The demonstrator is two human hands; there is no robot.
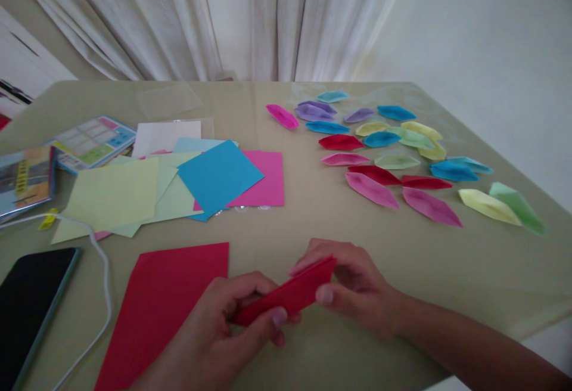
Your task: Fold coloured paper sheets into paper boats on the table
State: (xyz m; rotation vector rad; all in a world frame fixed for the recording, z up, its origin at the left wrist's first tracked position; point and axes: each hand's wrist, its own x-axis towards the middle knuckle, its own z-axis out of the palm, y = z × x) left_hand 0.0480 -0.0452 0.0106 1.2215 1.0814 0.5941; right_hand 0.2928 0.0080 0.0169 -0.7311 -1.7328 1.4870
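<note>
Between my two hands, above the table's near edge, is a narrow strip of folded red paper (297, 289), tilted up toward the right. My left hand (236, 319) grips its left end, thumb in front and fingers behind. At the other end, my right hand (353, 284) pinches the paper between thumb and fingers. Flat on the table beside my left wrist lies a red paper sheet (165, 301), partly covered by that hand. Folded paper boats in several colours, such as a pink paper boat (370, 189), are spread at the back right.
Loose coloured sheets, with a blue sheet (221, 177) on top, lie at the middle left. A phone (33, 313) and a white cable (107, 278) are at the near left. Farther back are a booklet (24, 179) and a printed card pack (96, 140).
</note>
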